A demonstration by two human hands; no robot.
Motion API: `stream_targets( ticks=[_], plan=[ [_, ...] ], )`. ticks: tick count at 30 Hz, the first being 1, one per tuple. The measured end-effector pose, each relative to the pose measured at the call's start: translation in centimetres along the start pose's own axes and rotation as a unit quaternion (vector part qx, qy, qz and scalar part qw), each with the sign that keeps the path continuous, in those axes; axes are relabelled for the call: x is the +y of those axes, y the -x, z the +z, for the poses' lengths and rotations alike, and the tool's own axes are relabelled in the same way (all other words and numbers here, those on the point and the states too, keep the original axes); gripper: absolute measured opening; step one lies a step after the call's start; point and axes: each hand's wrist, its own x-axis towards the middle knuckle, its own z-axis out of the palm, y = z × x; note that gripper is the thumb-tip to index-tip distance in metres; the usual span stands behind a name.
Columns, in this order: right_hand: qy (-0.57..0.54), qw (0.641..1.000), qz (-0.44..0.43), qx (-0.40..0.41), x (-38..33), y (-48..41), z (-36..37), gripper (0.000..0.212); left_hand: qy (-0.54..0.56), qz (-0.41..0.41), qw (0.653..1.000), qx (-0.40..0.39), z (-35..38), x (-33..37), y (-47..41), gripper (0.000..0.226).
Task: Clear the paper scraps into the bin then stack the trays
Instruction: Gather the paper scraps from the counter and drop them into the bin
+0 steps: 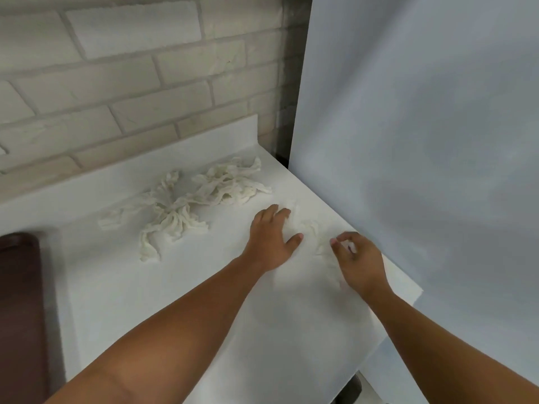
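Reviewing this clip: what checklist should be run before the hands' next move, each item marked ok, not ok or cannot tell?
1. Right hand pinching the pale scraps: ok.
2. Left hand on the same scraps: ok, fingers spread flat on them, not gripping.
3. Twisted scraps by the brick wall gathered: not ok, they lie loose on the counter.
4. Bin located: cannot tell, none in view.
5. Brown tray free of scraps: cannot tell, only its edge shows.
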Motion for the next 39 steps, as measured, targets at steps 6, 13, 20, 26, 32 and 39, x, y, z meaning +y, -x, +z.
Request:
stream_targets(
  ticks=[6,13,20,26,32,39],
  plan=[
    [0.257,0.962,-0.093,-0.015,3.5,2.2,0.0,0.034,-0.119,0.006,0.993,0.007,3.2,1.9,-2.1,0.085],
    [0.24,0.953,-0.183,-0.01,3.8,3.0,0.1,0.011,-0.105,0.117,0.987,-0.014,4.5,2.6,-3.5,0.069],
    [0.128,0.989,-0.08,-0.004,3.2,4.7,-2.0,0.016,-0.002,0.126,0.99,0.056,4.6,3.5,-1.5,0.009],
    [0.041,0.999,0.01,-0.012,2.9,5.9,-5.7,0.003,-0.062,0.094,0.993,0.039,3.8,2.7,2.9,0.03],
    [-0.012,1.0,-0.021,0.016,3.4,8.4,-9.2,0.025,-0.067,0.093,0.989,0.09,2.0,4.0,9.9,0.035],
    [-0.053,0.998,-0.029,0.013,5.0,12.4,-14.0,0.025,-0.01,-0.063,0.988,0.14,1.2,6.2,14.2,0.043]
  ],
)
